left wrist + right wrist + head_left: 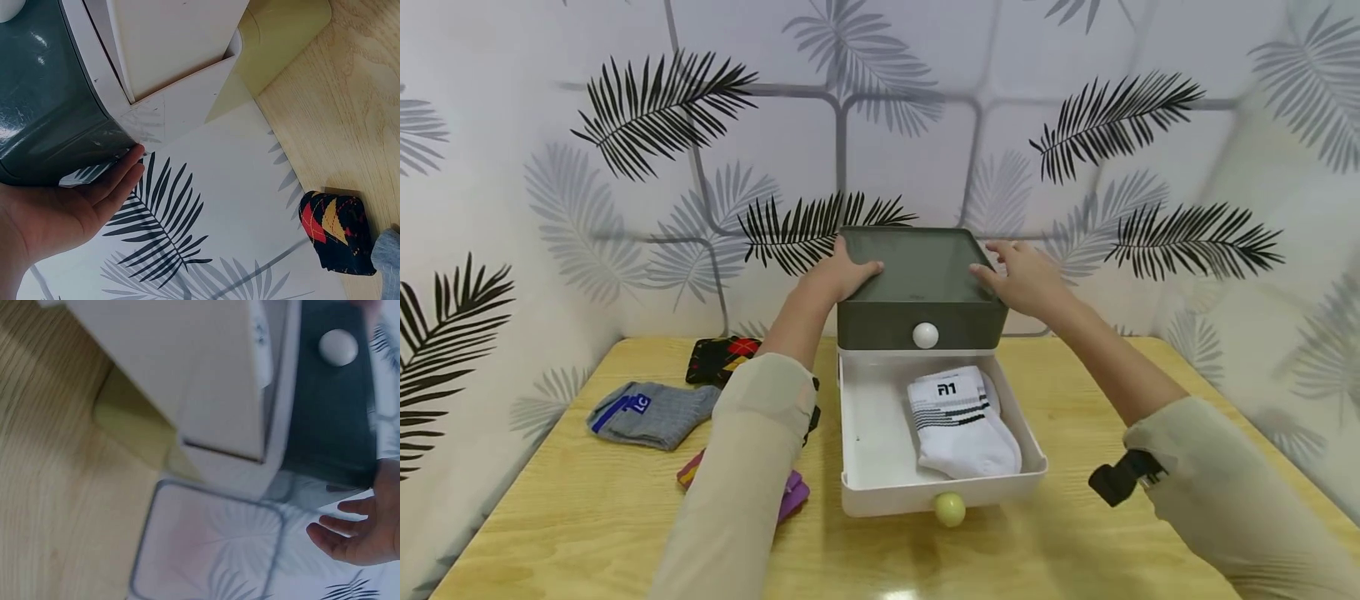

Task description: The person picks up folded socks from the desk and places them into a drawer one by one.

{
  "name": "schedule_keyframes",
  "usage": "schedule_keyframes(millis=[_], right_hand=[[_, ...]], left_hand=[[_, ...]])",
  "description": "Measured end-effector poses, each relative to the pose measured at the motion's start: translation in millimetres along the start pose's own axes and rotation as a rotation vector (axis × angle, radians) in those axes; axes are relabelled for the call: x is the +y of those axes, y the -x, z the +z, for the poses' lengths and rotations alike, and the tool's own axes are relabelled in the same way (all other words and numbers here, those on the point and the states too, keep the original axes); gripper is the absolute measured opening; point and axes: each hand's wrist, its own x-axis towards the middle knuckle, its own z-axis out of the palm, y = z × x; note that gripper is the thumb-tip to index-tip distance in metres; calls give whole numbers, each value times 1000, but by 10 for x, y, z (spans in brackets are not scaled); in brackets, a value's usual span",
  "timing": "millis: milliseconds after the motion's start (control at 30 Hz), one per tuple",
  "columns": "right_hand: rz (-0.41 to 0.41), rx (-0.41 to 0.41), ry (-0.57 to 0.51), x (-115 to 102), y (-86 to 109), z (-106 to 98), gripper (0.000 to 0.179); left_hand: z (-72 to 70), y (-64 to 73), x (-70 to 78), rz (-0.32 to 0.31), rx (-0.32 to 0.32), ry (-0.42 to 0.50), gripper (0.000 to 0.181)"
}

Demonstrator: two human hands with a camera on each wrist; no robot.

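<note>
A small drawer unit with a dark grey-green top [917, 262] stands at the back of the table. Its white drawer [880, 417] is pulled out toward me, and a folded pair of white socks [966, 425] with black stripes lies in its right half. My left hand [838, 275] rests on the unit's left edge, thumb over the top; in the left wrist view its fingers [119, 178] lie nearly straight along the dark side. My right hand [1026, 279] is at the right edge, thumb by the top rim, the other fingers loosely spread away from the side.
Left of the unit lie grey socks [651, 417] with a blue patch, black argyle socks [718, 360], and a purple folded piece [793, 496] partly behind my left sleeve. A leaf-patterned wall [910, 150] rises right behind the unit. A yellow tier [281, 44] forms its base.
</note>
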Motion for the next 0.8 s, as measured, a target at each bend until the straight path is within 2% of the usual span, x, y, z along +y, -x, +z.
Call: schedule_keyframes(millis=[67,133,300,400,567,633,733,800], right_hand=[[34,-92,5,100,-108,46,62],[57,-147,-32,166,-176,69,66],[76,-200,-72,203,-238,20,69],[86,-243,-72,199,-240,-13,67],[84,-246,-97,208,-249,26,67],[84,-247,-98,200,-255,61,67],[99,-252,-77,175,-273,109,67],[113,-247,-61,147,-281,124,67]], left_hand=[[31,8,13,0,-10,2,88],[47,6,28,5,-14,-4,89],[37,-18,69,30,17,6,88],[41,-36,76,36,30,47,85],[87,-39,19,53,84,142,77],[94,-14,-28,73,102,131,77],[63,55,-140,126,97,138,78],[30,106,-248,174,67,214,78]])
